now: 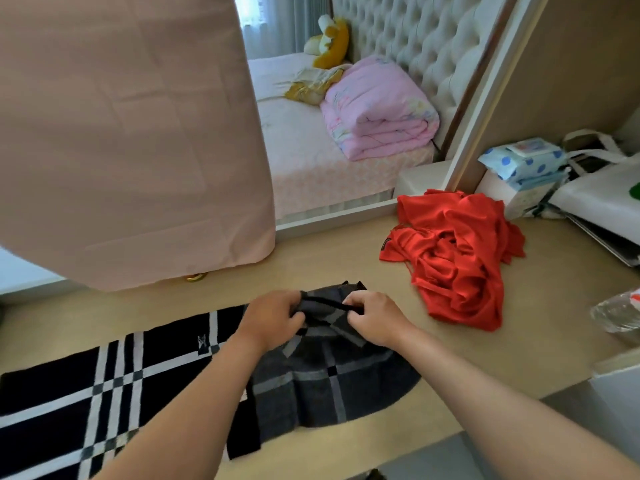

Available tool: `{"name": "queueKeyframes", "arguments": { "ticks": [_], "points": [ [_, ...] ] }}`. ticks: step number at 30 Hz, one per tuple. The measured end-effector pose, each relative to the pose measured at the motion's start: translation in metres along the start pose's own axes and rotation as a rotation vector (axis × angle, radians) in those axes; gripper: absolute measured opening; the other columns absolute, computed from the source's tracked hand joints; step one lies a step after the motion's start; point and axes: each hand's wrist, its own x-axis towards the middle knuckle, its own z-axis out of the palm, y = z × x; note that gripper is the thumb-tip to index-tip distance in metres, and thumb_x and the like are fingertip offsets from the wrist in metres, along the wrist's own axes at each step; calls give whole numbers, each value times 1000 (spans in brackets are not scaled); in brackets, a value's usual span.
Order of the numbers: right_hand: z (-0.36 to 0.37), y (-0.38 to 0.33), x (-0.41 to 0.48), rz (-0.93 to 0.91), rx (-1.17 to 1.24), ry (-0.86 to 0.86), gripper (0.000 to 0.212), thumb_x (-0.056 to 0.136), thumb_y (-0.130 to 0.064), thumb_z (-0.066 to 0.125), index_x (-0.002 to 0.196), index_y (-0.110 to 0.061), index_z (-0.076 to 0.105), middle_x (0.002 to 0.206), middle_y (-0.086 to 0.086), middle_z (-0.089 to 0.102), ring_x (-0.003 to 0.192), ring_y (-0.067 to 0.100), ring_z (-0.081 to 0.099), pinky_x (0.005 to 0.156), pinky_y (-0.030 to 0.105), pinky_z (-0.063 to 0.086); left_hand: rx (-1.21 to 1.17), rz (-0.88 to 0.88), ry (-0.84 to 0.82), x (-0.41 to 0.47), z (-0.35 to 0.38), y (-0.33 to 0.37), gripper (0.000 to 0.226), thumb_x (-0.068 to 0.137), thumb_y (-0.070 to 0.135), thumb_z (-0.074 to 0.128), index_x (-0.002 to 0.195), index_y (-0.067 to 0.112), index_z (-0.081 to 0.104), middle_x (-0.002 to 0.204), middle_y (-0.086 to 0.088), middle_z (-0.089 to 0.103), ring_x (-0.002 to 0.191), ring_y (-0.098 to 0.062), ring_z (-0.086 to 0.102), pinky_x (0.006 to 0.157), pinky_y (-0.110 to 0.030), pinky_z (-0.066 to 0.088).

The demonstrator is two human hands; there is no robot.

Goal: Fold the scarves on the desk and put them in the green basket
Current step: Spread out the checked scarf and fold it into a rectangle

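A long black scarf with white and grey checks (104, 386) lies across the beige desk (346, 258), running from the left edge to the middle. Its right end is turned over, showing the grey side (329, 386). My left hand (273, 318) and my right hand (374, 318) both pinch the far edge of that grey end, a little above the desk. A crumpled red scarf (457, 258) sits to the right, untouched. No green basket is in view.
A pink cloth (131, 133) hangs over the mirror at the back left. The mirror reflects a bed with a pink quilt (377, 109). Wipes packs (526, 161), a white bag (602, 188) and a plastic bag (620, 313) crowd the desk's right side.
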Motion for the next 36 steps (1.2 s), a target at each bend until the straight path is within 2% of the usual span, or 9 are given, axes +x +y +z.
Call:
{"name": "queueKeyframes", "arguments": {
  "ticks": [3, 6, 9, 12, 17, 23, 28, 32, 36],
  "points": [
    [32, -9, -13, 77, -26, -203, 24, 89, -24, 54, 105, -35, 69, 93, -7, 70, 94, 16, 65, 89, 37, 54, 75, -48, -245, -40, 14, -32, 25, 84, 37, 54, 68, 24, 40, 71, 6, 51, 67, -16, 50, 58, -33, 39],
    [58, -9, -25, 106, -103, -435, 35, 88, -16, 51, 112, -33, 71, 107, -6, 70, 99, 15, 64, 91, 35, 54, 52, -119, -513, -68, 33, -56, 21, 79, 40, 50, 66, 24, 50, 70, 7, 57, 70, -20, 58, 83, -37, 52],
    [75, 0, -36, 157, -139, -593, 44, 87, -11, 52, 123, -29, 69, 123, -9, 67, 111, 8, 61, 101, 30, 49, -72, -178, -408, -80, 46, -58, 18, 84, 29, 45, 69, 25, 54, 72, 7, 55, 76, -24, 58, 79, -35, 50],
    [78, 12, -38, 223, -56, -471, 32, 88, -14, 53, 101, -31, 76, 106, -8, 72, 94, 7, 65, 91, 31, 55, -109, -117, -158, -72, 55, -40, 21, 95, 19, 46, 108, 23, 61, 109, 5, 60, 104, -17, 55, 87, -34, 49],
    [58, 32, -30, 173, -183, -79, 29, 92, -15, 48, 103, -32, 68, 112, -13, 64, 98, 9, 61, 86, 28, 52, 131, -131, -157, -42, 75, -13, 48, 99, 38, 48, 145, 25, 39, 139, 0, 48, 126, -24, 44, 100, -40, 42],
    [50, 45, -1, -144, -422, 17, 33, 96, -5, 48, 115, -23, 68, 128, -11, 56, 107, 19, 60, 80, 35, 50, 486, -176, -288, -35, 86, -17, 30, 98, 39, 48, 118, 19, 57, 107, -1, 67, 110, -25, 53, 102, -37, 33],
    [51, 18, 40, -198, -728, -201, 71, 90, 4, 50, 150, -28, 33, 162, -5, 17, 117, 30, 59, 80, 40, 54, 45, -194, -19, -39, 61, -25, 13, 99, 23, 40, 87, 18, 43, 74, 1, 51, 71, -22, 51, 61, -36, 34],
    [46, -2, 62, -116, -960, -283, 88, 90, 6, 47, 158, -30, 3, 161, 6, 16, 88, 31, 62, 55, 33, 45, -100, -289, -26, -45, 28, -47, 5, 101, 24, 39, 103, 20, 40, 66, -1, 55, 55, -18, 51, 50, -37, 38],
    [41, -13, 78, -31, -1035, -341, 39, 93, 0, 48, 126, -19, 52, 127, 8, 50, 98, 30, 59, 77, 40, 55, 98, -288, 5, -44, -3, -76, 8, 100, 24, 43, 108, 26, 45, 75, 10, 56, 58, -13, 54, 51, -31, 37]
  ]
}}
